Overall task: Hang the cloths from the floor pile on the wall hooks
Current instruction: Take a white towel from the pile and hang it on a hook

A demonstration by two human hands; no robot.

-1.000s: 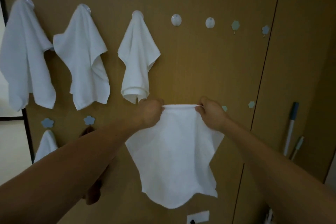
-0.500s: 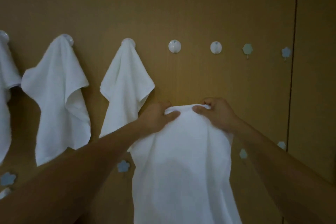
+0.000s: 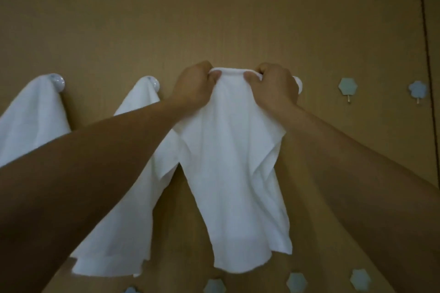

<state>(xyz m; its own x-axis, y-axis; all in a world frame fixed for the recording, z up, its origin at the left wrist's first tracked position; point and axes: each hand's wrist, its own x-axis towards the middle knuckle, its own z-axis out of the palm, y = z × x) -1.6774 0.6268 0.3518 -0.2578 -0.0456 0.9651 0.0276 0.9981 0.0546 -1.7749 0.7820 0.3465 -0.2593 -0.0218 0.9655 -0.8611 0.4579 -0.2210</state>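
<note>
My left hand [image 3: 192,85] and right hand [image 3: 276,88] each grip the top edge of one white cloth [image 3: 233,162], held against the wall [image 3: 214,7]. Two cloths hang left: near cloth [image 3: 128,233], far cloth [image 3: 31,116]. Open wall above.

The left hand [image 3: 194,89] and the right hand [image 3: 277,89] were bare. The left forearm [image 3: 107,162] and right forearm [image 3: 345,150] were uncovered along their whole visible length.

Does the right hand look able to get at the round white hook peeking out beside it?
Probably yes: the right hand sits partly in front of that round hook, with nothing between them, though it is busy pinching the cloth.
</note>
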